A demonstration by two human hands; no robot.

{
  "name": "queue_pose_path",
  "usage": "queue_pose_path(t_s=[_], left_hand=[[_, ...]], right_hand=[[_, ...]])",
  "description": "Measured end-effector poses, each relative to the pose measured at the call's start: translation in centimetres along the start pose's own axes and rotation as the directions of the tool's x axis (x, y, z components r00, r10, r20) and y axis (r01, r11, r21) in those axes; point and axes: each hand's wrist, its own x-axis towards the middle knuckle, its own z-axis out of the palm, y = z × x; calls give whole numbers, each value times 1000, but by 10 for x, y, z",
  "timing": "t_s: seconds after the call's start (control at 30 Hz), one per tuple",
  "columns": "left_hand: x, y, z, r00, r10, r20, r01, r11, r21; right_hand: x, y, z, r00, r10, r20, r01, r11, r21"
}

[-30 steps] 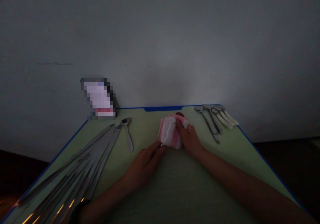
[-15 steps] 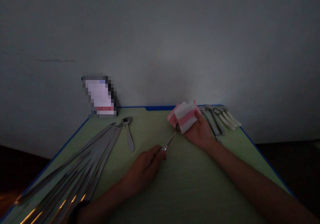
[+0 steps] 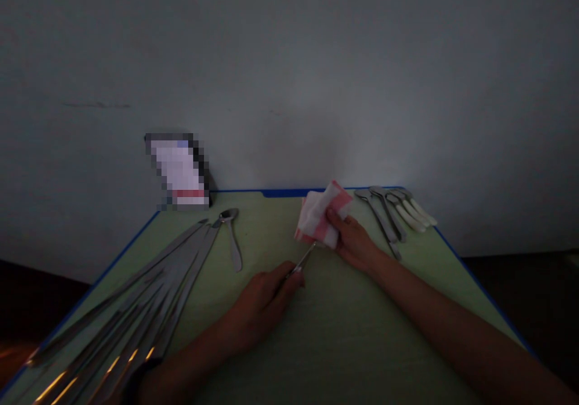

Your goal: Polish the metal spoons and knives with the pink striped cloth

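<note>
My left hand (image 3: 271, 299) is closed around the handle of a metal spoon (image 3: 306, 255), which points up and to the right. The spoon's bowl is hidden by a pink-and-white striped cloth (image 3: 316, 212). My right hand (image 3: 355, 236) grips this folded cloth, thumb on top, and presses it round the spoon's far end. To the right of the cloth lie several spoons (image 3: 380, 212), some of them with white handles (image 3: 409, 215). Left of my left hand rests a single spoon (image 3: 234, 245), bowl toward the wall.
Several long table knives (image 3: 167, 290) fan out over the left side of the green table (image 3: 344, 339), which has a blue edge. A phone with a blurred screen (image 3: 178, 173) leans on the grey wall (image 3: 289, 79) at the back left.
The cloth has shifted slightly left and now covers the spoon's bowl, which showed before. My right thumb has come over the front of the cloth. The left hand has barely moved.
</note>
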Motion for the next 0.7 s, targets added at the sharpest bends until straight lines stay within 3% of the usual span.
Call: queue_pose_path(t_s=[0.13, 0.23, 0.33, 0.47, 0.6, 0.7], left_hand=[[-6, 2, -3, 997, 45, 61, -40, 996, -83], [-6, 0, -1, 987, 125, 100, -129, 991, 28], [-1, -5, 5, 988, 132, 82, -144, 973, 178], [4, -10, 10, 989, 143, 41, -149, 955, 257], [5, -9, 10, 990, 141, -4, -134, 952, 273], [5, -6, 8, 991, 132, -17, -124, 961, 248]], right_hand=[[-1, 0, 3, 995, -76, -70, 70, 995, -75], [-2, 1, 6, 993, -71, -91, 63, 994, -90], [-5, 3, 13, 988, -52, -142, 46, 998, -44], [-13, 8, 26, 979, -38, -199, 39, 999, -1], [-20, 13, 31, 978, -32, -204, 16, 997, -79], [-21, 12, 28, 980, -102, -173, 63, 974, -218]])
